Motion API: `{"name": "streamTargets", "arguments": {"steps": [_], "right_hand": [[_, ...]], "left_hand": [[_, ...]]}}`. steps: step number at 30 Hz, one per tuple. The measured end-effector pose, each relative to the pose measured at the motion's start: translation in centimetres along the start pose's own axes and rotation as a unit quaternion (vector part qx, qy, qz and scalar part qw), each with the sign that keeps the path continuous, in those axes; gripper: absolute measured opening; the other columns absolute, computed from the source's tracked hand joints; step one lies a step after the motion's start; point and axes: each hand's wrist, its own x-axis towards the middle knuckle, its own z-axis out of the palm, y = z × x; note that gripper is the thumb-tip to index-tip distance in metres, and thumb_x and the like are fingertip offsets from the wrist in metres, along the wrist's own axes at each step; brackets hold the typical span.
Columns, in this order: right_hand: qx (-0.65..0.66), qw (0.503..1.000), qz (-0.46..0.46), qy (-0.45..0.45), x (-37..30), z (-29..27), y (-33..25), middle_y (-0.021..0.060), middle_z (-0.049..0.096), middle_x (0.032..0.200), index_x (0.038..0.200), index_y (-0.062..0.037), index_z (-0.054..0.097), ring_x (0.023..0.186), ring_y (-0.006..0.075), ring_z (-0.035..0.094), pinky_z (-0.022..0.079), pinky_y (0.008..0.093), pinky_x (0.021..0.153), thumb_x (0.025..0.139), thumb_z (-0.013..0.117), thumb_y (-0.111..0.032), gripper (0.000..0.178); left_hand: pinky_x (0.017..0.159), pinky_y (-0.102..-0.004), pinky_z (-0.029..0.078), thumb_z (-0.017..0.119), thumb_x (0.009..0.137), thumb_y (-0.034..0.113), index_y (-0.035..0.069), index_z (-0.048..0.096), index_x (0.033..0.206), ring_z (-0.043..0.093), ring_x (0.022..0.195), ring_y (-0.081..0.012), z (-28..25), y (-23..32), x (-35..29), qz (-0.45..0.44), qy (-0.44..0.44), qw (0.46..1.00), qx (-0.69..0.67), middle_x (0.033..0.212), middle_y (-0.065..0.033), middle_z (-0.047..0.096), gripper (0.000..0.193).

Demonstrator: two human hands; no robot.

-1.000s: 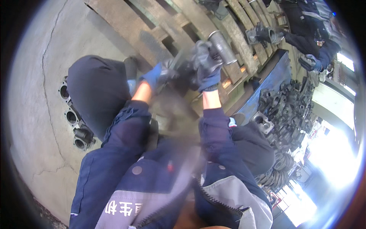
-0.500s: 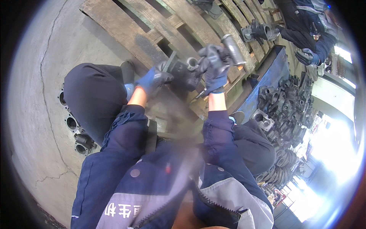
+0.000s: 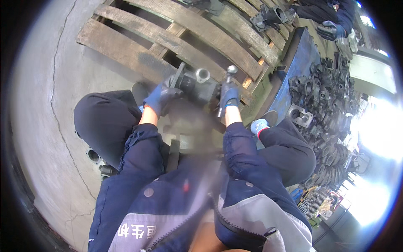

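A dark cast-metal housing point(image 3: 196, 87) with a flat flange and a round pipe opening is in front of me, near the pallet's edge. My left hand point(image 3: 164, 96), in a blue and black glove, grips its flange end at the left. At the housing's right side, my gloved right hand point(image 3: 229, 94) is closed round the handle of a hammer. The shiny rounded head of the hammer point(image 3: 231, 70) points up and away from me, and the handle's end shows below the fist. My palms and the housing's underside are hidden.
A wooden pallet point(image 3: 168, 27) lies ahead, with another casting point(image 3: 270, 17) at its far right. To the right, a blue metal bin wall point(image 3: 289, 82) borders a heap of dark castings point(image 3: 325, 96). A co-worker's gloved hand point(image 3: 329, 30) shows at the upper right. More castings point(image 3: 93, 155) lie left of my knee.
My right hand has come down and slightly left with the hammer, whose head has turned upright. The housing now shows more clearly, still in my left hand. The whole view has shifted a little.
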Motion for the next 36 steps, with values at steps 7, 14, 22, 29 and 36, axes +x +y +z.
{"name": "streamTargets", "arguments": {"steps": [7,14,22,29,36], "right_hand": [[-0.098,0.991,0.032,-0.087,-4.9,-2.3,-4.2,0.0132,0.065,0.102,0.117,-0.0082,0.060,0.096,0.0266,0.063,0.043,0.0451,0.084,0.094,0.051,-0.031,0.033],[0.158,0.949,0.187,-0.200,-1.2,-9.9,-11.3,0.0226,0.061,0.121,0.129,-0.0066,0.053,0.114,0.0363,0.059,0.046,0.0424,0.098,0.079,0.069,-0.044,0.064],[0.093,0.945,0.125,-0.289,-1.3,-11.7,-12.7,0.0243,0.054,0.131,0.136,-0.0108,0.048,0.121,0.0376,0.054,0.044,0.0439,0.102,0.076,0.071,-0.048,0.074],[0.209,0.960,-0.043,-0.182,-1.7,-8.4,-5.9,0.0176,0.068,0.110,0.117,-0.0031,0.062,0.094,0.0268,0.067,0.054,0.0365,0.081,0.090,0.060,-0.036,0.043],[0.515,0.846,-0.006,-0.139,-1.8,-0.6,-2.4,0.0111,0.069,0.104,0.111,0.0026,0.064,0.085,0.0185,0.064,0.051,0.0294,0.077,0.100,0.050,-0.035,0.041]], "left_hand": [[0.088,-0.0353,0.050,0.063,0.075,-0.003,0.003,0.049,0.135,0.060,0.103,-0.0198,-0.8,-1.1,0.2,-0.003,0.007,1.000,-0.029,0.118,-0.0074,0.061,0.062],[0.082,-0.0293,0.050,0.071,0.074,0.005,0.005,0.053,0.132,0.059,0.095,-0.0159,0.1,0.7,0.0,-0.066,0.066,0.981,0.168,0.108,-0.0061,0.064,0.060],[0.081,-0.0289,0.050,0.071,0.073,0.004,0.005,0.056,0.127,0.059,0.093,-0.0154,0.7,1.2,-0.4,-0.058,0.065,0.982,0.166,0.108,-0.0052,0.064,0.057],[0.082,-0.0291,0.051,0.070,0.075,0.002,0.004,0.055,0.128,0.061,0.094,-0.0157,0.0,0.5,-0.1,0.002,0.027,0.996,0.080,0.108,-0.0055,0.064,0.055],[0.076,-0.0273,0.051,0.067,0.082,0.008,0.004,0.060,0.120,0.062,0.083,-0.0144,-1.4,-1.2,0.9,0.006,0.066,0.997,-0.048,0.098,-0.0048,0.066,0.040]]}}
